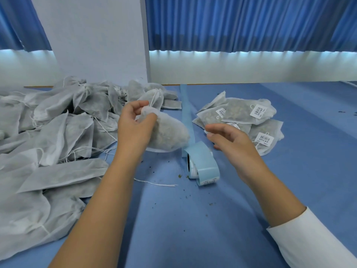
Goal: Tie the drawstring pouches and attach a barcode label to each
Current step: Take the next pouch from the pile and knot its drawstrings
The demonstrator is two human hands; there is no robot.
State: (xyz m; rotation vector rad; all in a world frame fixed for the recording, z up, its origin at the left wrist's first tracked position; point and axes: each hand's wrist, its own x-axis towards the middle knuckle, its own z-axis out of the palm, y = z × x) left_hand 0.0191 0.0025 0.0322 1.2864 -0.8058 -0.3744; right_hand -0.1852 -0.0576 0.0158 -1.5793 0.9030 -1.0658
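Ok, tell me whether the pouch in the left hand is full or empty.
Full: the pouch bulges roundly below the left hand holding its top.

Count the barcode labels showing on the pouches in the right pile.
4: far label uppermost, left label beside it, middle label peeking above the right hand, near label at the front right. Others may be buried.

Grey filled pouch (170, 136), neck pinched, label roll (202, 161) just beside
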